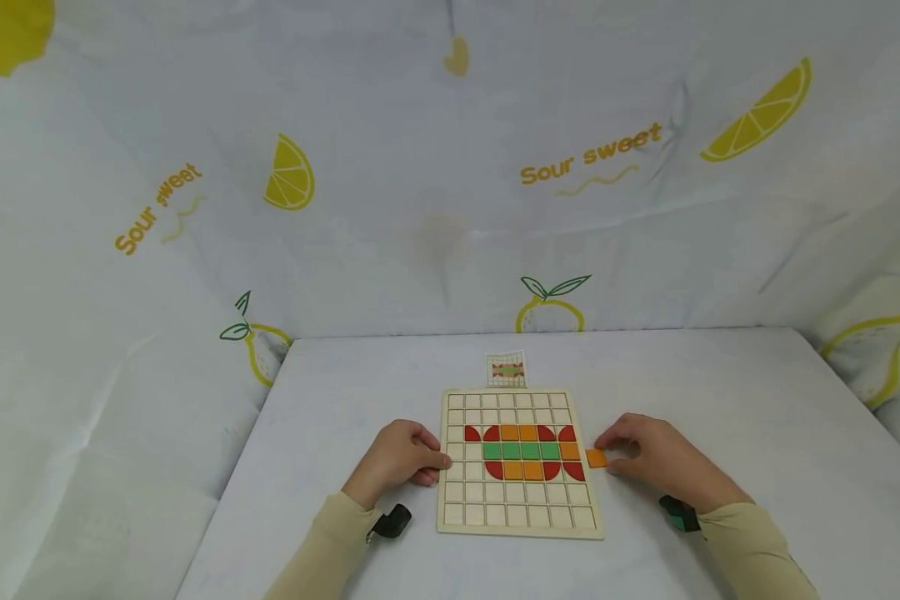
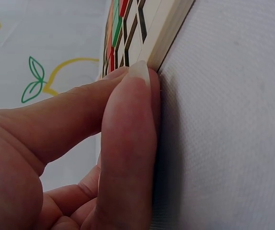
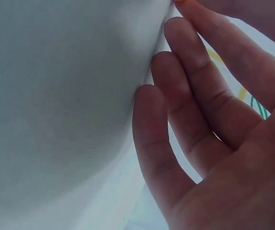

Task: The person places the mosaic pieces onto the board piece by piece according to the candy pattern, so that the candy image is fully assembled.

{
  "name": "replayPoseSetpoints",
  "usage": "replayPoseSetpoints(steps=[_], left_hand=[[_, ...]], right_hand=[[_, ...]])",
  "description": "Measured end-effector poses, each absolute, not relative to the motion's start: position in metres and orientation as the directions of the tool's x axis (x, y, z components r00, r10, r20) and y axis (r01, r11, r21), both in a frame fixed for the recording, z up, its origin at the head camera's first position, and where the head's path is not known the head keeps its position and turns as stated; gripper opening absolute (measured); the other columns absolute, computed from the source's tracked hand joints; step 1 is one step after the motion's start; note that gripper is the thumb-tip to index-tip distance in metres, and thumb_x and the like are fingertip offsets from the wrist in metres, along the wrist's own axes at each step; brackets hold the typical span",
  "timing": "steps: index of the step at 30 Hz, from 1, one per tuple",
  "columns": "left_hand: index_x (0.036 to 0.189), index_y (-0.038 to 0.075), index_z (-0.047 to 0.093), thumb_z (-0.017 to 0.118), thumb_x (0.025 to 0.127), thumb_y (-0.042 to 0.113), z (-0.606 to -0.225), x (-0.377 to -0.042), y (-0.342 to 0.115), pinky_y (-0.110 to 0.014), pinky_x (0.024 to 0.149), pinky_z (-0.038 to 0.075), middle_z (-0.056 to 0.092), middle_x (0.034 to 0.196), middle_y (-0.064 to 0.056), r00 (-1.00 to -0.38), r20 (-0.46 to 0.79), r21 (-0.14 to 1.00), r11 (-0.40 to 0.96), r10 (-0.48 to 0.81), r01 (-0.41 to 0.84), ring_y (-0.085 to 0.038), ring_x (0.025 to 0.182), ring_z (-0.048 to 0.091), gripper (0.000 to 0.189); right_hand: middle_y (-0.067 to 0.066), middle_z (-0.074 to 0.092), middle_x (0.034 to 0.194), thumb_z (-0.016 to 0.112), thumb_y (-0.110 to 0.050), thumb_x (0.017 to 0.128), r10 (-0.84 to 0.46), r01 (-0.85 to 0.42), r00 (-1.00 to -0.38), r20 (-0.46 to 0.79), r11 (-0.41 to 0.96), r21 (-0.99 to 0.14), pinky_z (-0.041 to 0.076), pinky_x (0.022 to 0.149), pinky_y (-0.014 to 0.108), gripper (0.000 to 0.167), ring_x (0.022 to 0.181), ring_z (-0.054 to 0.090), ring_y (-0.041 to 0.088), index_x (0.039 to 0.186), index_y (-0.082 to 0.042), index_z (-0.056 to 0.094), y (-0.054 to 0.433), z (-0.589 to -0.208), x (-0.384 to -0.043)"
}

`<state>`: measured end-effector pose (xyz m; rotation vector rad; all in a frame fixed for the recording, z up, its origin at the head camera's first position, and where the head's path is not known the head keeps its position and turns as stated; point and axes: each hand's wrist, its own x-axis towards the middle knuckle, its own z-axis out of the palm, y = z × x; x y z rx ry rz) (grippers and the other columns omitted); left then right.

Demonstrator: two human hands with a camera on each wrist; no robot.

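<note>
On the white table lies a pale wooden grid board (image 1: 475, 493), its middle cells filled with red rounded pieces (image 1: 493, 471), orange squares (image 1: 528, 432) and a row of green squares (image 1: 531, 451). My left hand (image 1: 405, 454) grips the board's left edge, thumb (image 2: 130, 110) and index fingertip together at the rim. Just off the board's right edge, my right hand (image 1: 645, 454) pinches an orange square tile (image 1: 596, 458) between thumb and index finger. The other right fingers (image 3: 164, 110) are spread beside it, near the tabletop; only a sliver of tile shows in the right wrist view.
A small pattern card (image 1: 506, 369) with a matching red, orange and green design lies against the board's far edge. White cloth (image 1: 420, 167) with lemon prints hangs behind the table. Dark wrist devices (image 1: 392, 522) sit at both wrists.
</note>
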<state>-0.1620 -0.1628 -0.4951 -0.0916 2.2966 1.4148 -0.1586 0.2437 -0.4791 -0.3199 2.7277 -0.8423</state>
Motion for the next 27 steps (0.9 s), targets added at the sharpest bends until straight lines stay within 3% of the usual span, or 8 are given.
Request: replayPoseSetpoints(steps=[11,21,27], left_hand=[[0.1,0.004,0.068,0.093,0.086,0.016,-0.492,-0.161,-0.162,-0.024,0.059,0.062,0.074,0.077,-0.007,-0.902,-0.396,0.83,0.486,0.17,-0.273,-0.01,0.057,0.07,0.031],[0.1,0.004,0.069,0.093,0.085,0.016,-0.493,-0.162,-0.163,-0.024,0.058,0.062,0.075,0.077,-0.007,-0.907,-0.383,0.841,0.471,0.175,-0.264,-0.01,0.057,0.07,0.031],[0.099,0.005,0.069,0.093,0.085,0.016,-0.495,-0.163,-0.161,-0.024,0.058,0.062,0.074,0.077,-0.006,-0.906,-0.39,0.835,0.479,0.166,-0.272,-0.01,0.057,0.07,0.03]], right_hand=[[-0.002,0.075,0.111,0.09,-0.017,0.088,-0.233,-0.07,-0.946,-0.228,0.828,-0.557,0.06,0.101,0.053,0.022,0.109,0.065,0.021,0.108,-0.017,0.08,0.244,-0.48,-0.162],[-0.001,0.075,0.111,0.088,-0.018,0.09,-0.216,-0.085,-0.958,-0.187,0.84,-0.536,0.06,0.098,0.056,0.022,0.108,0.067,0.024,0.11,-0.015,0.08,0.246,-0.472,-0.166],[-0.003,0.074,0.109,0.086,-0.021,0.091,-0.271,-0.156,-0.954,-0.13,0.816,-0.557,0.06,0.099,0.056,0.018,0.108,0.067,0.024,0.109,-0.019,0.081,0.229,-0.465,-0.175]])
